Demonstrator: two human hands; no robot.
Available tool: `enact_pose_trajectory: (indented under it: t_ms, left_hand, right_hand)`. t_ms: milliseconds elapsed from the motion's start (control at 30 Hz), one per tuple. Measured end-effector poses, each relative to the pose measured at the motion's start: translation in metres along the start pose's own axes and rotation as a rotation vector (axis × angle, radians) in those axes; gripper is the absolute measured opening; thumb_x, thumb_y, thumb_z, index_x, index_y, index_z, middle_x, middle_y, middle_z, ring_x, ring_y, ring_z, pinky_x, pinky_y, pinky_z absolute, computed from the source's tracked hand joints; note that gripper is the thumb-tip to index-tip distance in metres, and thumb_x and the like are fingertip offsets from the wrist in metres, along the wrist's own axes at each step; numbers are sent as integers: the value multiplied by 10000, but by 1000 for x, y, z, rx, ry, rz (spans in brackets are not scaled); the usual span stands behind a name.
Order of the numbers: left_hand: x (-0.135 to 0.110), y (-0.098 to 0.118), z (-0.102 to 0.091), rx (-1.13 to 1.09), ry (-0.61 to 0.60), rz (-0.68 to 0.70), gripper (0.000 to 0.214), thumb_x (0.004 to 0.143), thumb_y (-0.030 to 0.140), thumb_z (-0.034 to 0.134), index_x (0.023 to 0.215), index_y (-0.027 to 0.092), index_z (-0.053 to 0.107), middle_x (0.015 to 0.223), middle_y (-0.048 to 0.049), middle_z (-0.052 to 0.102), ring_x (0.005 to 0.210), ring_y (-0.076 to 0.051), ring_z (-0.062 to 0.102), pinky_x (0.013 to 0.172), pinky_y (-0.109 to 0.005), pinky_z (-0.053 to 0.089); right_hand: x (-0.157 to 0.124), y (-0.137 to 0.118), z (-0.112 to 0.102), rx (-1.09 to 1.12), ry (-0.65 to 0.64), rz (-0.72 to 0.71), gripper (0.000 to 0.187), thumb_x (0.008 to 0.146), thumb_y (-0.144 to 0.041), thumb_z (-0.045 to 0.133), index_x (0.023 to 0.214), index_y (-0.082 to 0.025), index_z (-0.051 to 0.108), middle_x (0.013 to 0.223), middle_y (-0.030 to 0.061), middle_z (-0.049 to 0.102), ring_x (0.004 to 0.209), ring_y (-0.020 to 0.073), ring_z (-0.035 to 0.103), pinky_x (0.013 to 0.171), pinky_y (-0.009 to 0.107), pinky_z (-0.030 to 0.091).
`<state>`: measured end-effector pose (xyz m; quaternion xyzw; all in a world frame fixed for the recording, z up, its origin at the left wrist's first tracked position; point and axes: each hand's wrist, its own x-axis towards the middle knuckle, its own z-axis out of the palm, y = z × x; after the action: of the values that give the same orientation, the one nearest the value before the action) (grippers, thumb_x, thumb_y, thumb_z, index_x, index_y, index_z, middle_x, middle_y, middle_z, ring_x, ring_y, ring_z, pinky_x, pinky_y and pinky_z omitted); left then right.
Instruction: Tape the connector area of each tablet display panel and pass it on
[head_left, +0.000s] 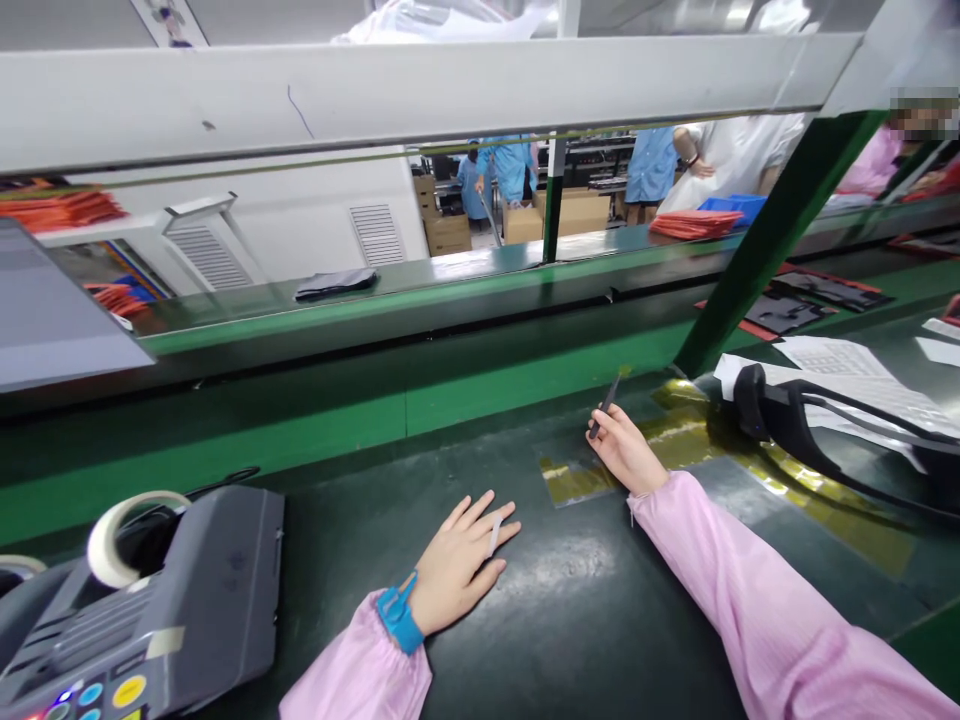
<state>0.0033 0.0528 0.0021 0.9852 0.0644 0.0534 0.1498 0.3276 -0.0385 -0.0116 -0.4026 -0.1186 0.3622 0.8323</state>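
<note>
My left hand [461, 560] lies flat on the dark green bench [585, 620] with its fingers stretched out. It holds nothing. A blue strap [397, 615] circles that wrist, and a pale strip sits on one finger. My right hand [624, 450] is closed in a pinch on dark tweezers [604, 404]. The tweezers point up and away, with a small yellowish bit at their tip [623, 371]. Just left of this hand a patch of yellow tape [574, 482] is stuck to the bench.
A grey tape dispenser [150, 600] with a white roll stands at the near left. A black cabled tool [780, 420] and white sheets [840, 365] lie at the right. A green post [757, 250] rises behind them. A conveyor [450, 300] runs across, with people beyond.
</note>
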Motion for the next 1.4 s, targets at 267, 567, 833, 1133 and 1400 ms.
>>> enact_pose_trajectory:
  t_ms: [267, 567, 833, 1133, 1400]
  left_hand:
    - [0, 1, -2, 13, 0, 4, 506, 1049, 251, 482, 1553, 296, 498, 1630, -55, 503, 1585, -297, 339, 1274, -578, 328]
    - [0, -1, -2, 21, 3, 6, 497, 1060, 253, 476, 1554, 302, 496, 1643, -47, 485, 1580, -304, 348, 1266, -592, 338]
    - [1, -1, -1, 21, 3, 5, 491, 1057, 261, 487, 1547, 284, 509, 1634, -65, 495, 1578, -315, 349, 1264, -606, 332]
    - [0, 0, -2, 5, 14, 14, 508, 1054, 251, 486, 1559, 302, 495, 1631, -59, 499, 1580, -301, 347, 1273, -586, 325]
    - [1, 0, -3, 6, 13, 4, 505, 1053, 245, 488, 1553, 306, 504, 1631, -55, 498, 1582, -297, 344, 1274, -579, 328]
  right_hand:
    - [-1, 0, 1, -2, 7, -3, 501, 497, -331, 1039, 832, -270, 672, 744, -85, 657, 664, 81, 601, 595, 197, 522]
    - [-2, -1, 3, -12, 0, -3, 515, 517, -356, 1035, 837, -260, 643, 725, -86, 642, 657, 84, 601, 598, 207, 519]
    - [-2, -2, 4, -12, 0, -1, 486, 533, -344, 1026, 833, -266, 652, 717, -86, 636, 634, 81, 592, 585, 203, 527]
    - [-3, -2, 4, -22, -9, -5, 496, 537, -354, 1029, 843, -265, 648, 714, -87, 624, 650, 83, 591, 592, 208, 515]
    - [-3, -2, 4, -25, 0, -6, 485, 528, -347, 1026, 833, -267, 657, 717, -84, 631, 639, 87, 591, 595, 219, 523]
